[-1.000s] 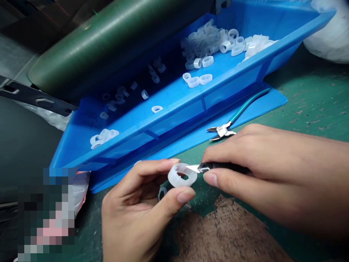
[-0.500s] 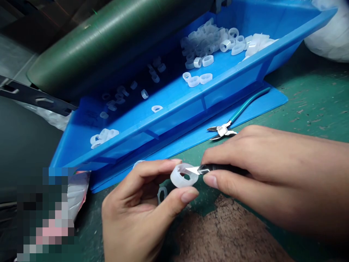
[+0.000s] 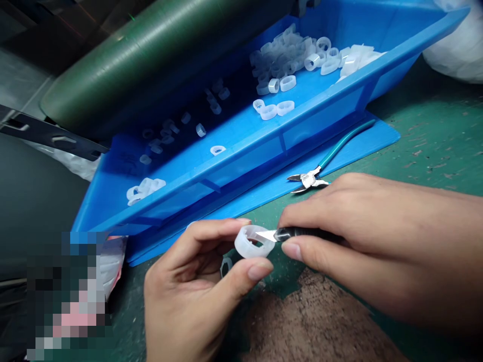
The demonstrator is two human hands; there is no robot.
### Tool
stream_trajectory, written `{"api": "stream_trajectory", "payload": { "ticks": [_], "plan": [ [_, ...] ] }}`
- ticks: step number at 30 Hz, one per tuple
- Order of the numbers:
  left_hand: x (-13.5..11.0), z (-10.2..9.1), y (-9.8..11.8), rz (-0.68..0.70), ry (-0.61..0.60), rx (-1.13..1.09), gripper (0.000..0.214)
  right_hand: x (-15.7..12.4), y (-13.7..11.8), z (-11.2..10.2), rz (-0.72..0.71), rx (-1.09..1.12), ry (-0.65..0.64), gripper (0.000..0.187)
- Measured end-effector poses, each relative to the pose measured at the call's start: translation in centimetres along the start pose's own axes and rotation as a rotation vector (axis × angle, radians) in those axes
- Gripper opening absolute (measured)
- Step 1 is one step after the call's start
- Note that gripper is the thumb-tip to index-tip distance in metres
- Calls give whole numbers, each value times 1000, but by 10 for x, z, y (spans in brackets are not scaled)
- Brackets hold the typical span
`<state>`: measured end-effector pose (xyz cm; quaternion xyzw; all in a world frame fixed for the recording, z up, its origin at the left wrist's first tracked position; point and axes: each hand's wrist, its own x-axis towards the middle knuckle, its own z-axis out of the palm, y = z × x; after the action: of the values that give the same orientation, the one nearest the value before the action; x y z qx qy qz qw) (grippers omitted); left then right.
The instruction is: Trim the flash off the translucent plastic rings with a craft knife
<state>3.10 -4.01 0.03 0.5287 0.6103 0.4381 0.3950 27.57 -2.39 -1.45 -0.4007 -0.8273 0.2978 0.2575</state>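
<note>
Between the thumb and fingers of my left hand [image 3: 199,281] is a translucent white plastic ring [image 3: 247,247], its opening tilted toward me. My right hand [image 3: 354,231] is closed around the black handle of a craft knife [image 3: 290,234]. The knife's short pointed blade reaches over the ring's right rim into the opening; whether it touches the inner wall I cannot tell. Below my left fingers, another pale ring [image 3: 226,266] shows partly, the rest hidden behind the hand.
A blue plastic bin [image 3: 241,146] holds many similar rings [image 3: 290,55], heaped toward its far right. Teal-handled side cutters [image 3: 310,179] lie open on a blue sheet [image 3: 249,193] in front of it. Above the bin runs a large green cylinder [image 3: 162,50]. The green tabletop [image 3: 426,156] is worn.
The ring has tipped slightly in my left fingers, and that hand has shifted a little. The knife and my right hand look almost unmoved; the whole view has drifted slightly.
</note>
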Motion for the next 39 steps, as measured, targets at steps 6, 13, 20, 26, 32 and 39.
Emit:
{"api": "stream_trajectory", "payload": {
  "ticks": [6,13,20,26,32,39],
  "plan": [
    [1,-3,-2,42,-43,-3,34,-3,6,5,-23,34,44,21],
    [-1,3,-2,2,6,-67,37,-3,13,12,-22,43,113,19],
    [3,-5,-3,36,-100,-20,38,-2,1,1,-6,-43,18,30],
    [0,2,0,-9,14,-30,35,-4,2,0,-74,-21,88,32],
    [-3,5,2,-32,27,-37,36,-5,0,-2,0,-27,4,30],
    [-2,4,1,-22,4,-38,33,-5,11,8,-60,-1,70,28]
  ]
}}
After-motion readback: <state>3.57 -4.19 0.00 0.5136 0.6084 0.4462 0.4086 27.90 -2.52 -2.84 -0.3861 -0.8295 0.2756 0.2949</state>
